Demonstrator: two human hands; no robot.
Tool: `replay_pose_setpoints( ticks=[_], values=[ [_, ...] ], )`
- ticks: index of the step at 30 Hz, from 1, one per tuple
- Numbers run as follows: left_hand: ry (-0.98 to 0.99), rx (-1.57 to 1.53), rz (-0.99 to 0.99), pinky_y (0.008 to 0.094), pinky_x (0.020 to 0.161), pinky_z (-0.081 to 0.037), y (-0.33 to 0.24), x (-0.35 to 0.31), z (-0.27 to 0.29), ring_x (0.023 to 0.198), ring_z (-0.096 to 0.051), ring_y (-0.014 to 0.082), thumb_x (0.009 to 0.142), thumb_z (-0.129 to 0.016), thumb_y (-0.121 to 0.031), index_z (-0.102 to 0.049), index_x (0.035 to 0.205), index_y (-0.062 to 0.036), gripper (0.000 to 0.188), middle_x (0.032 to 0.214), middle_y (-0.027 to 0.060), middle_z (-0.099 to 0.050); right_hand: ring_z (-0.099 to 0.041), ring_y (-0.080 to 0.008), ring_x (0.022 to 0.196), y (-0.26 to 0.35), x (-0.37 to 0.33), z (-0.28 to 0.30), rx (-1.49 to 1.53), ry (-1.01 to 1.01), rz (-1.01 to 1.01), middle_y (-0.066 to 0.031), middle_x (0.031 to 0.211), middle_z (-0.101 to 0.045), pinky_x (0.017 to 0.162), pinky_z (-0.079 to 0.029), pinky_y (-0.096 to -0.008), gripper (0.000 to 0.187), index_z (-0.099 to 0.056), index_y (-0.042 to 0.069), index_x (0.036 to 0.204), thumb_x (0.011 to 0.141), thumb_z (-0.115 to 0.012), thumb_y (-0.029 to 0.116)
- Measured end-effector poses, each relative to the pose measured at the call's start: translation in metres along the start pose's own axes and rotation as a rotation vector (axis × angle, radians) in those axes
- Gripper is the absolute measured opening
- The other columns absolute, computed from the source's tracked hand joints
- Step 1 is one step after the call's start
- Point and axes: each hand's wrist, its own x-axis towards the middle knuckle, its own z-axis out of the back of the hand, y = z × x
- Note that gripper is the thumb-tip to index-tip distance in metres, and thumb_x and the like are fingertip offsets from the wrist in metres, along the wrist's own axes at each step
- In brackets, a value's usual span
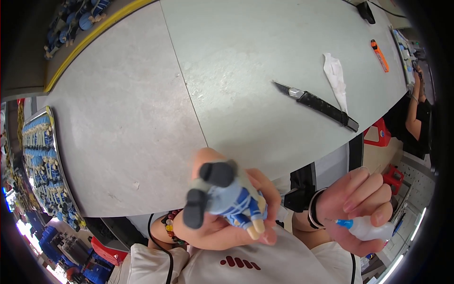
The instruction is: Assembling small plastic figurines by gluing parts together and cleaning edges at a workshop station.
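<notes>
My left hand (210, 235) is closed around a small figurine (230, 202) in blue clothes, tipped so that its dark soles face up and left. The figurine's head is hidden, and the hand is slightly blurred. On the right, my right hand (352, 206) grips a small translucent white squeeze bottle (371, 228) with a blue collar and a thin needle tip. That tip points left toward the figurine but stays apart from it. Both hands are held at the near edge of the table (127, 118).
A black craft knife (321, 107) lies with its blade bared, beside a crumpled white tissue (335, 78). Farther right is an orange box cutter (379, 56). Trays of blue figurines (42, 161) stand at the left, with more figurines (78, 23) behind a yellow edge. A co-worker's arm (413, 113) shows at right.
</notes>
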Motion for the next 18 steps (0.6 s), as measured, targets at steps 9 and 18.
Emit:
replay_pose_setpoints(
  ticks=[9,18],
  values=[
    [0.188,-0.147,0.285,0.0277,0.068,-0.040,-0.015,-0.006,0.010,0.079,-0.046,0.0153,0.085,-0.042,-0.017,-0.024,0.120,0.0060,0.045,0.102,0.0208,-0.045,-0.036,-0.0101,0.054,-0.002,0.000,0.001,0.036,0.004,-0.013,-0.0008,0.060,-0.037,0.051,-0.024,-0.0226,0.033,-0.053,0.006,0.077,0.072,-0.052,0.038],
    [0.186,-0.225,0.255,0.0276,0.065,-0.040,-0.013,-0.005,0.014,0.074,-0.046,0.0150,0.074,-0.039,-0.010,-0.025,0.115,-0.0012,0.044,0.091,0.0130,-0.045,-0.036,-0.0103,0.054,-0.001,0.000,0.000,0.008,0.007,-0.041,-0.0008,0.058,-0.037,0.050,-0.024,-0.0222,0.032,-0.053,0.006,0.077,0.072,-0.052,0.038]
  ],
)
